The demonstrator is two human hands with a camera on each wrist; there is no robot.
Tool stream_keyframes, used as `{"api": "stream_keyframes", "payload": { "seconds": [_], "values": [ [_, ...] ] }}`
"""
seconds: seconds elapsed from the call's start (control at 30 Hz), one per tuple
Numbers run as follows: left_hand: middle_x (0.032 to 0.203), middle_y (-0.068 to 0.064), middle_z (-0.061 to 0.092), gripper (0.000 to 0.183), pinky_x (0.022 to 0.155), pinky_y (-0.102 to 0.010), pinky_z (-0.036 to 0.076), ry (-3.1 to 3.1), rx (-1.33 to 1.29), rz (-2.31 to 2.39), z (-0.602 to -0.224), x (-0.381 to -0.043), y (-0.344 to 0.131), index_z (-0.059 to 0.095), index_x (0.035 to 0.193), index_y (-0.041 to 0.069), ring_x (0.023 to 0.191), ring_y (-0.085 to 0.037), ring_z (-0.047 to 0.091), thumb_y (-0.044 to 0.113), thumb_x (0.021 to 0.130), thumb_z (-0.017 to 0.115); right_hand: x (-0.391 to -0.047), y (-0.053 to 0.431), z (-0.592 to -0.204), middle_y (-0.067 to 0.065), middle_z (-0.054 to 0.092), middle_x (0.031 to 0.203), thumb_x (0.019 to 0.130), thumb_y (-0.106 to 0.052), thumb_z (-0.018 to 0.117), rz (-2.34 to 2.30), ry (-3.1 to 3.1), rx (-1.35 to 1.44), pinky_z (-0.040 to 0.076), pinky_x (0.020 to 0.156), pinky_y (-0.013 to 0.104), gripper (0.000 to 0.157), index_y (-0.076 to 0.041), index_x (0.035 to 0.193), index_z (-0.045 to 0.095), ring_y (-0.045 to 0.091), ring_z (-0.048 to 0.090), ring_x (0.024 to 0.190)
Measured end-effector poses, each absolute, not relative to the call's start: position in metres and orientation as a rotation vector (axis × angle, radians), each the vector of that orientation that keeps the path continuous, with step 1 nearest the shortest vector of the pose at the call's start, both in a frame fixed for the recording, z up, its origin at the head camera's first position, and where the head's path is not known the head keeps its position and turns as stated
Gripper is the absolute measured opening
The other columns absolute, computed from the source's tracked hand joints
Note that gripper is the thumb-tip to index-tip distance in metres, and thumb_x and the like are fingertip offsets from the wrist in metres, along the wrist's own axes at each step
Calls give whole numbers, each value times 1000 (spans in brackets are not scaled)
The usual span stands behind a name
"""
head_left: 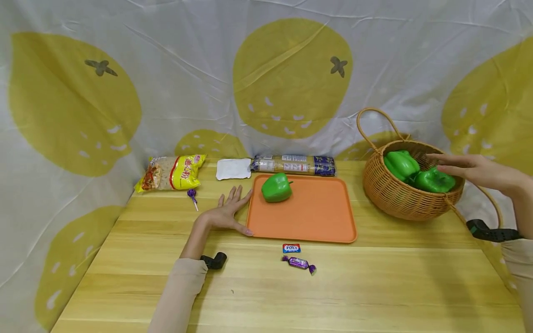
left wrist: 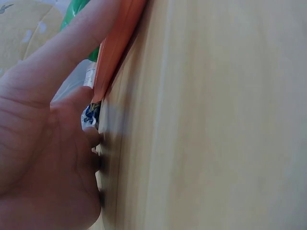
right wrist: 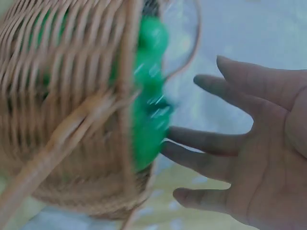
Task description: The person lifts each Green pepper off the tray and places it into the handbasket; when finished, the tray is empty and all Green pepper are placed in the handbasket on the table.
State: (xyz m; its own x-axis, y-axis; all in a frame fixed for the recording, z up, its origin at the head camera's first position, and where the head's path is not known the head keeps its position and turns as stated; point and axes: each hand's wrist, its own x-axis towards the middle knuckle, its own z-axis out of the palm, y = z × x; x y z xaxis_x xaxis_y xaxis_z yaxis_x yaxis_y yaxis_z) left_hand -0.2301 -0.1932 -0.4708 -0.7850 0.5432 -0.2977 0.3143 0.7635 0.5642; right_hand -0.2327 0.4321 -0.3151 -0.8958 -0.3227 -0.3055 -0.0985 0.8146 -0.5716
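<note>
An orange tray (head_left: 308,217) lies mid-table with one green bell pepper (head_left: 276,188) near its upper left corner. My left hand (head_left: 225,215) is spread at the tray's left side, its thumb and index finger at the edge. In the left wrist view the thumb lies along the tray's rim (left wrist: 112,57). To the right, a wicker basket (head_left: 399,203) holds a smooth green pepper (head_left: 400,164) and a wrinkled-looking one (head_left: 435,180). Above the latter hovers my right hand (head_left: 487,172), fingers extended and holding nothing; the right wrist view shows its open palm (right wrist: 268,158) beside the basket.
Along the back stand a yellow noodle bag (head_left: 170,173), a white packet (head_left: 233,169) and a long clear-and-blue packet (head_left: 293,165). A purple lollipop (head_left: 192,196) lies left. In front of the tray are a small red-blue candy (head_left: 291,248) and a purple wrapped candy (head_left: 298,263).
</note>
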Motion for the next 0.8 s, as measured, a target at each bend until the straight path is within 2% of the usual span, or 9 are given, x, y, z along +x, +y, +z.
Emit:
{"api": "stream_keyframes", "payload": {
  "seconds": [0.1,0.17,0.2,0.3,0.33,0.37,0.47,0.7,0.8],
  "values": [
    [159,-20,-22,126,114,-65,-15,2509,644,698,-472,-230,-194,-2,157,22,146,-39,-24,58,68,80,-227,410,-302,25,14,160,104,-38,40,-710,2674,-335,29,96,68,60,-23,156,17,56,14,140],
    [159,-20,-22,126,113,-66,-15,2510,644,700,-472,-230,-194,-2,157,22,146,-39,-24,58,68,80,-223,393,-295,21,22,159,103,-37,42,-682,2718,-384,36,98,60,59,-28,156,17,48,27,140],
    [159,-20,-22,126,114,-65,-15,2510,643,699,-471,-230,-194,-2,157,22,146,-38,-24,58,68,80,-221,383,-292,18,23,159,103,-36,43,-686,2735,-406,38,99,51,58,-31,155,18,46,29,140],
    [159,-19,-22,125,114,-65,-15,2511,646,698,-470,-229,-193,-2,156,24,146,-38,-25,57,68,80,-216,352,-286,9,26,160,101,-34,47,-708,2773,-490,38,100,46,56,-41,151,22,37,33,140],
    [159,-19,-22,125,114,-65,-16,2510,648,697,-470,-229,-193,-2,156,24,146,-38,-25,57,68,80,-214,342,-285,7,27,159,101,-32,49,-734,2777,-539,38,101,46,56,-42,151,24,35,33,141],
    [159,-19,-23,125,114,-65,-16,2508,649,696,-469,-229,-193,-2,156,24,146,-38,-25,57,68,80,-213,331,-285,7,26,160,101,-31,50,-759,2772,-571,35,101,54,57,-42,150,24,40,29,141],
    [159,-19,-23,125,114,-65,-16,2502,653,699,-468,-229,-193,-3,156,24,146,-37,-26,57,69,80,-211,300,-287,4,24,160,99,-32,53,-821,2741,-637,29,103,64,60,-44,150,23,39,24,144],
    [159,-20,-23,126,114,-65,-16,2506,654,692,-468,-229,-193,-3,156,23,146,-37,-26,56,68,80,-218,235,-318,0,24,160,95,-37,59,-939,2673,-777,27,109,65,68,-48,149,19,31,22,148],
    [159,-19,-23,126,114,-64,-16,2507,650,693,-468,-229,-193,-3,156,24,147,-36,-25,56,68,81,-225,208,-338,-2,19,162,93,-40,63,-987,2621,-824,26,110,66,73,-48,149,17,30,17,150]
  ]
}}
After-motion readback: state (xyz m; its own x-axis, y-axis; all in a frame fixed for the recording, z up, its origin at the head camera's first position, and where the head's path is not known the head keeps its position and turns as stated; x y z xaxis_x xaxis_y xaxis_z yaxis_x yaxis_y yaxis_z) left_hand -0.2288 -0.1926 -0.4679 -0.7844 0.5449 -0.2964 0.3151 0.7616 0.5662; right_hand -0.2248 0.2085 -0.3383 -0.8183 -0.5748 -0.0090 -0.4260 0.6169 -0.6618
